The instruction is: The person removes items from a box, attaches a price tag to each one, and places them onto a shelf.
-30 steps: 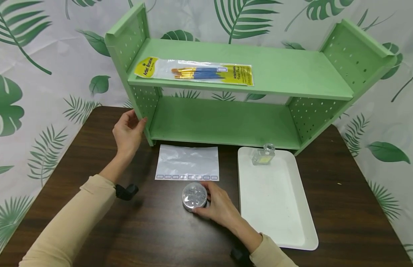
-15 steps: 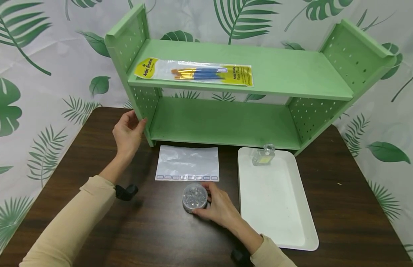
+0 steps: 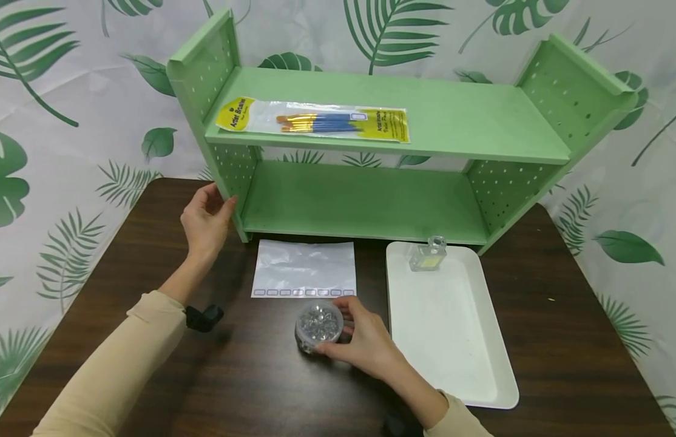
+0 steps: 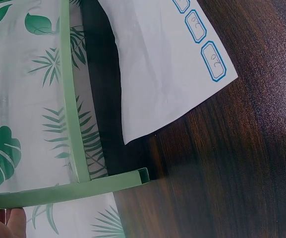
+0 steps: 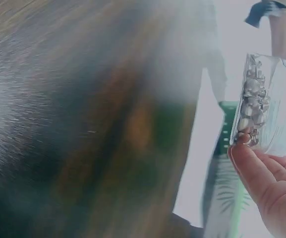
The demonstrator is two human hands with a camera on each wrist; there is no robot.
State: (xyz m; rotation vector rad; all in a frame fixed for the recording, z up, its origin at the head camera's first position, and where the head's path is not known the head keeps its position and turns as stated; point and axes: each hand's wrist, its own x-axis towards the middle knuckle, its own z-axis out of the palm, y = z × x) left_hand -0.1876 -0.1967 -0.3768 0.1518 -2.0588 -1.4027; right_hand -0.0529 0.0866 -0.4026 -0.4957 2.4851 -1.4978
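My right hand (image 3: 371, 343) holds a round clear plastic jar (image 3: 318, 321) by its side, thumb in front and fingers behind. Small shiny silver pieces (image 5: 252, 106) fill part of it; their exact kind is hard to tell. In the right wrist view the jar appears off the table, above the wood surface. My left hand (image 3: 206, 221) grips the front edge of the left side panel of a green shelf (image 3: 349, 197), thumb on the inner side. Only its fingertips (image 4: 17, 220) and part of the thumb show in the left wrist view.
A white sheet (image 3: 305, 270) with small printed boxes lies before the shelf. Right of it, a white tray (image 3: 447, 340) bears a small glass bottle (image 3: 428, 255). A packet of artist brushes (image 3: 316, 121) lies on the upper shelf. Everything stands on a dark wooden table (image 3: 578, 352).
My right hand has raised the jar slightly, and its silver contents look shifted. The left hand keeps its grip on the shelf. The head view has shifted a little.
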